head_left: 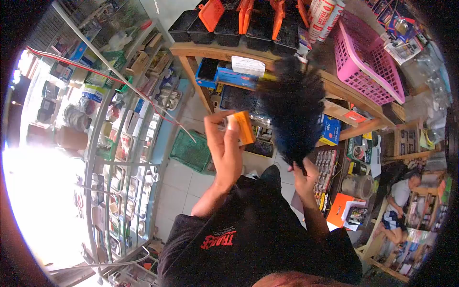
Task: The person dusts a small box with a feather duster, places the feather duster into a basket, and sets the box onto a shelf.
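My left hand (225, 146) is raised in front of my chest, its fingers closed on a small orange-yellow box (244, 128). Farther right, my right hand (304, 175) grips the lower end of a black feather duster (294, 105), whose bushy, slightly blurred head points up toward the wooden shelf (229, 50). The duster hides part of the shelf's front edge and some goods on the level below.
Black bins (224, 32) with orange lids line the shelf top. A pink basket (368, 67) stands at the upper right, a green basket (190, 150) on the floor. Glass display shelving (103, 143) runs along the left. Another person (401, 196) sits at the far right.
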A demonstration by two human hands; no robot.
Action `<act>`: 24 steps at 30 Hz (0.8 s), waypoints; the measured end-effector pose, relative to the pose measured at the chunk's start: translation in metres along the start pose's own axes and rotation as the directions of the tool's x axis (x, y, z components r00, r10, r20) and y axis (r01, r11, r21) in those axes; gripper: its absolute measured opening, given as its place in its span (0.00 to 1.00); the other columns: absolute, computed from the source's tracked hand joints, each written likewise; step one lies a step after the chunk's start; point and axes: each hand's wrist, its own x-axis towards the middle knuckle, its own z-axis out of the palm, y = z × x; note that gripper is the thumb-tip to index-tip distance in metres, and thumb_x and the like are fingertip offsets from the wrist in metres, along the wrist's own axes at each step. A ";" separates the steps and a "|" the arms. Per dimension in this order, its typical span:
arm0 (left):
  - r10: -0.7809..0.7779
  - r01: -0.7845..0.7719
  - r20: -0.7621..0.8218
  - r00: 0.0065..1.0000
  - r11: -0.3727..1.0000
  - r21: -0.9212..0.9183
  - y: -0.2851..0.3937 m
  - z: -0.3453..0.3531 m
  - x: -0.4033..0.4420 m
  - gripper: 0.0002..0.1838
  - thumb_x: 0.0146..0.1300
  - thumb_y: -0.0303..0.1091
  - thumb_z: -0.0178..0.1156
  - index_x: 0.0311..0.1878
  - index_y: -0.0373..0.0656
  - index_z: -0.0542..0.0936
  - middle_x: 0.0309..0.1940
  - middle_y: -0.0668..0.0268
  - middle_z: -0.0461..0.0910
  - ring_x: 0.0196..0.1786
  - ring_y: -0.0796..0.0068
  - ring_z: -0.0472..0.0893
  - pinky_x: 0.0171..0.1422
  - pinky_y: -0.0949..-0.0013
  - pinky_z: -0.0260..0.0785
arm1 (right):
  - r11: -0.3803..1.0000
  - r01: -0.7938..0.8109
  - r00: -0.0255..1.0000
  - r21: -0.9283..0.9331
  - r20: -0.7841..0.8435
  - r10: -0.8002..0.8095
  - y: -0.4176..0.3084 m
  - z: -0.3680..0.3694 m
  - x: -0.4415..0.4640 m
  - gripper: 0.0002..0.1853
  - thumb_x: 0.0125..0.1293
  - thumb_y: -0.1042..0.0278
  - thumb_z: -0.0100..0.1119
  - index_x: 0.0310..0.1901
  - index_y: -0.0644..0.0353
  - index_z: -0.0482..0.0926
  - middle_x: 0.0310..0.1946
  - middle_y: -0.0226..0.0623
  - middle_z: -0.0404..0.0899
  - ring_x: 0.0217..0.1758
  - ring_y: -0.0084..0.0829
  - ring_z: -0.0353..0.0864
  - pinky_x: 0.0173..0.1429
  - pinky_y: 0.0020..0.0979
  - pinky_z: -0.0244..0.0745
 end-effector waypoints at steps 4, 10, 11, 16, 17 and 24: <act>-0.083 0.094 0.072 0.994 0.982 -0.163 -0.024 0.012 -0.016 0.18 0.68 0.27 0.43 0.59 0.40 0.57 0.41 0.65 0.72 0.35 0.83 0.72 0.38 0.79 0.67 | 0.981 0.194 0.977 0.006 0.084 -0.194 0.008 0.023 0.010 0.07 0.48 0.79 0.56 0.31 0.69 0.75 0.23 0.36 0.73 0.25 0.27 0.70 0.31 0.27 0.63; -0.157 0.170 0.090 0.983 0.973 -0.155 -0.048 0.000 -0.010 0.21 0.67 0.28 0.46 0.62 0.37 0.58 0.44 0.64 0.74 0.42 0.78 0.73 0.46 0.73 0.69 | 0.997 0.036 0.989 0.075 0.139 -0.046 0.017 0.047 0.013 0.10 0.44 0.81 0.56 0.33 0.69 0.74 0.30 0.43 0.75 0.36 0.35 0.74 0.43 0.31 0.65; -0.166 0.187 0.119 0.979 0.964 -0.187 -0.045 -0.002 -0.008 0.21 0.67 0.29 0.46 0.61 0.37 0.58 0.44 0.65 0.74 0.42 0.78 0.73 0.45 0.73 0.69 | 0.985 0.152 0.977 0.075 0.139 -0.162 0.010 0.049 0.016 0.04 0.45 0.80 0.55 0.24 0.68 0.70 0.22 0.37 0.71 0.26 0.29 0.70 0.32 0.29 0.61; -0.379 0.345 -0.115 0.918 0.909 -0.236 -0.032 -0.008 -0.011 0.21 0.67 0.33 0.49 0.60 0.40 0.60 0.43 0.67 0.72 0.42 0.77 0.73 0.38 0.75 0.70 | 0.810 -0.528 0.807 0.257 0.449 0.383 0.000 0.040 0.018 0.08 0.52 0.80 0.59 0.36 0.69 0.79 0.26 0.34 0.79 0.24 0.23 0.74 0.30 0.24 0.70; -0.358 0.336 -0.101 0.928 0.924 -0.183 -0.037 -0.010 -0.012 0.21 0.67 0.33 0.49 0.60 0.40 0.60 0.44 0.67 0.72 0.42 0.77 0.73 0.39 0.76 0.70 | 0.829 -0.488 0.826 0.274 0.452 0.337 0.003 0.041 0.017 0.06 0.53 0.80 0.58 0.34 0.68 0.79 0.24 0.32 0.77 0.21 0.21 0.71 0.26 0.23 0.66; -0.333 0.328 -0.014 0.943 0.934 -0.138 -0.024 -0.004 -0.002 0.18 0.64 0.29 0.51 0.57 0.38 0.67 0.47 0.61 0.72 0.44 0.70 0.73 0.48 0.69 0.68 | 0.804 -0.488 0.855 0.340 0.373 0.361 -0.008 0.045 0.026 0.02 0.58 0.80 0.57 0.33 0.67 0.76 0.23 0.29 0.75 0.20 0.18 0.70 0.24 0.21 0.66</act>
